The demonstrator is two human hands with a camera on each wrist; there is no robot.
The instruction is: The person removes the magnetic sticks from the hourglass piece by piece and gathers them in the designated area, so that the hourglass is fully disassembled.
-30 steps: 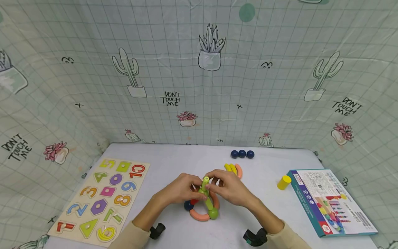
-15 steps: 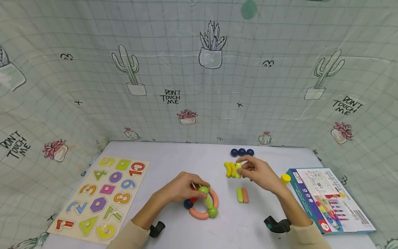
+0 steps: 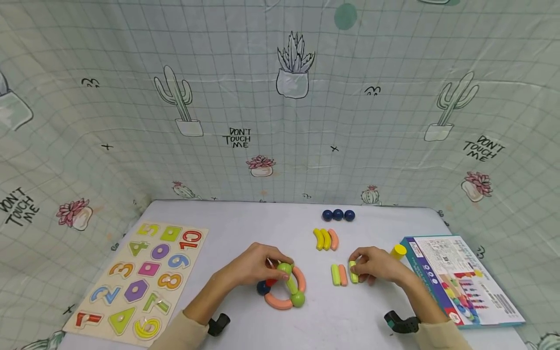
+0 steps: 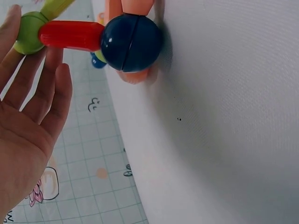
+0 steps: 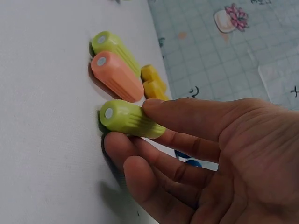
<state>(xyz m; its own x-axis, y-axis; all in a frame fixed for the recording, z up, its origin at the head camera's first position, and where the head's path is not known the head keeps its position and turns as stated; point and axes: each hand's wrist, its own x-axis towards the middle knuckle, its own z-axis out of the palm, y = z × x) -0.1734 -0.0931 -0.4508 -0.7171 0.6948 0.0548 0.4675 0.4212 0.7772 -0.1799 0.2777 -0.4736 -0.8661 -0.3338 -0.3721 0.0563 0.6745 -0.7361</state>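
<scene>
My left hand pinches the light-green ball at the top of a magnetic-rod frame. From this ball a red rod slopes to a navy ball, and a light-green rod runs down to another green ball. Curved orange rods form the ring at its base. Off to the right, my right hand pinches a short light-green magnetic rod between thumb and fingers, low over the table. Beside it lie a green rod and an orange rod.
Behind the short rods lie two yellow curved rods and an orange one. Three navy balls line up farther back. A yellow cylinder and a toy box are right; a wooden number puzzle lies left.
My right hand has left the frame's top with the green rod, passed over the curved rods and come down right of the two short rods. My left hand stays on the top ball.
</scene>
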